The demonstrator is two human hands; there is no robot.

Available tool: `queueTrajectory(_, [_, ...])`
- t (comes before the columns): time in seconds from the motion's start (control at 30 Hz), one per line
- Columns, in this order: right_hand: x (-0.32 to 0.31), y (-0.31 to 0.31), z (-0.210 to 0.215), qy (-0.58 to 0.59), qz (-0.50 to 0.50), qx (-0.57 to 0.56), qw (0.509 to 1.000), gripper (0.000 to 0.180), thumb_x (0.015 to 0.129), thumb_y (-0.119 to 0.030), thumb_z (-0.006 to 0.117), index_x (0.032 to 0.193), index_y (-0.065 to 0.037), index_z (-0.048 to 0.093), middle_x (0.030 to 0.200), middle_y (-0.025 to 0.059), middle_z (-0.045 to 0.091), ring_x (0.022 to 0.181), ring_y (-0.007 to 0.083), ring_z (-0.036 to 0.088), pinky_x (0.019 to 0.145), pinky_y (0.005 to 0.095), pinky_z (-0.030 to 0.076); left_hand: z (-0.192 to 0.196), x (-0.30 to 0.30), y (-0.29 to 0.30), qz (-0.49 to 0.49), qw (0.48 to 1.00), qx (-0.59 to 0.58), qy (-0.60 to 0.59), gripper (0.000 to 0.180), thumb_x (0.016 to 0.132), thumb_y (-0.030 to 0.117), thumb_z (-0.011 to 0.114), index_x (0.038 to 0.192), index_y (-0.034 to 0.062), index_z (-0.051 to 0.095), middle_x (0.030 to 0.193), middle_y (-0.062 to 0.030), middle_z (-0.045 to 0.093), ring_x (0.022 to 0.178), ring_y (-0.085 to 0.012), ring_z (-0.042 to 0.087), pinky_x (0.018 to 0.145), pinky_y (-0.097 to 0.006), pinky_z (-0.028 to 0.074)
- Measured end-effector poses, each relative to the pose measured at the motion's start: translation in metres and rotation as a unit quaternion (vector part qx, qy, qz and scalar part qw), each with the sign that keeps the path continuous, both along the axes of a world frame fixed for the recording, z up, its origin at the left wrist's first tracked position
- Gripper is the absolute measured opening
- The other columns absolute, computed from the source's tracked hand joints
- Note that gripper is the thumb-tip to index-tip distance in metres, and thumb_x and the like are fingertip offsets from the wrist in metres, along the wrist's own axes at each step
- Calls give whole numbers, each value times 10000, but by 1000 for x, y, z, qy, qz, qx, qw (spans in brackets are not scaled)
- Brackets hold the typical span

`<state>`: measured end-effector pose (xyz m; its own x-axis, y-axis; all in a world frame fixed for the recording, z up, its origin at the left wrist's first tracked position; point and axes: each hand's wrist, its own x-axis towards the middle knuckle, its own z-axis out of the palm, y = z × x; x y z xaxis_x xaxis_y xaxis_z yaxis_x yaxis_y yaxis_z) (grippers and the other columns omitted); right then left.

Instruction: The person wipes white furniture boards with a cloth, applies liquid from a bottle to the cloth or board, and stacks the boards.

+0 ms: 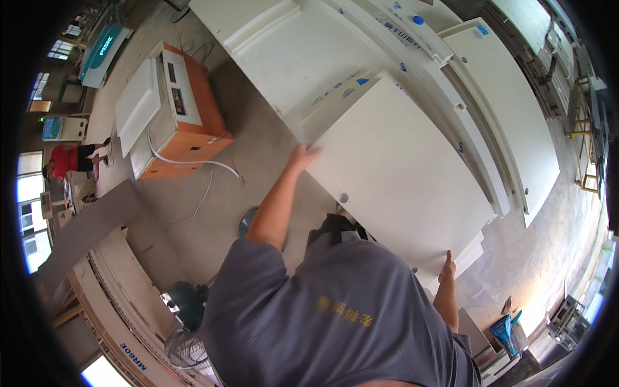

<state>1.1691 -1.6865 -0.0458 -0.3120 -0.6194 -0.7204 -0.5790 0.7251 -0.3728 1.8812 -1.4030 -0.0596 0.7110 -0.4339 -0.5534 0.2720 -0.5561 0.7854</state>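
Note:
A white cabinet-door-like panel (400, 155) with round hinge holes near its near edge lies in front of me, on top of other white panels (309, 77). My left hand (303, 157) is at its left corner, with the fingers on the edge and slightly blurred. At the near right corner, my right hand (447, 267) grips the same panel, one finger lying on its top face and the others out of sight below the edge. More long white panels (496, 103) with blue markings are stacked just beyond and to the right.
An orange and grey machine cabinet (203, 103) stands at the left with a white panel (138, 106) leaning on it and a pale hose (193, 161) trailing off. A person in red (64, 161) is far left. A fan (187, 348) stands lower left, a blue bag (503, 334) lower right.

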Motion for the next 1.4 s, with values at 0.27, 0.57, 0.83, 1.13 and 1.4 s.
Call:
queueTrajectory(0.27, [35, 65, 19, 84, 0, -23, 996, 1027, 868, -771, 644, 1309, 146, 505, 1306, 282, 625, 1219, 383, 617, 1013, 525, 513, -19, -68, 16, 331, 874, -187, 303, 702, 1019, 588, 574, 1431, 20, 535, 1375, -86, 623, 1198, -237, 616, 989, -396, 519])
queueTrajectory(0.57, [61, 61, 36, 112, 9, -36, 993, 1091, 883, -786, 590, 1505, 84, 374, 1516, 350, 434, 1369, 491, 482, 1147, 542, 416, 51, -22, -23, 105, 983, 57, 138, 851, 955, 716, 561, 1411, -1, 529, 1347, -185, 638, 1177, -257, 653, 978, -414, 542])
queueTrajectory(0.83, [65, 61, 26, 93, 43, -49, 994, 1070, 901, -703, 653, 1581, 40, 291, 1552, 330, 400, 1426, 468, 425, 1173, 505, 391, 13, 44, -29, -116, 911, 103, -382, 929, 868, 636, 702, 1426, -72, 480, 1430, -269, 533, 1341, -395, 503, 1117, -485, 433])
queueTrajectory(1.13, [28, 41, 17, -24, 19, -113, 993, 1003, 906, -498, 784, 1590, 42, 287, 1576, 237, 433, 1433, 355, 448, 1170, 448, 375, 52, 24, -69, -194, 897, 300, -259, 984, 757, 718, 768, 1375, -14, 547, 1412, -250, 558, 1345, -405, 498, 1139, -469, 410])
queueTrajectory(1.4, [-14, 21, 3, -103, -2, -100, 990, 965, 870, -435, 826, 1589, -11, 342, 1600, 200, 424, 1486, 347, 382, 1185, 515, 324, -1, -28, 1, -21, 978, 92, -188, 883, 751, 618, 834, 1324, -17, 614, 1211, -255, 693, 1155, -396, 662, 988, -467, 529])
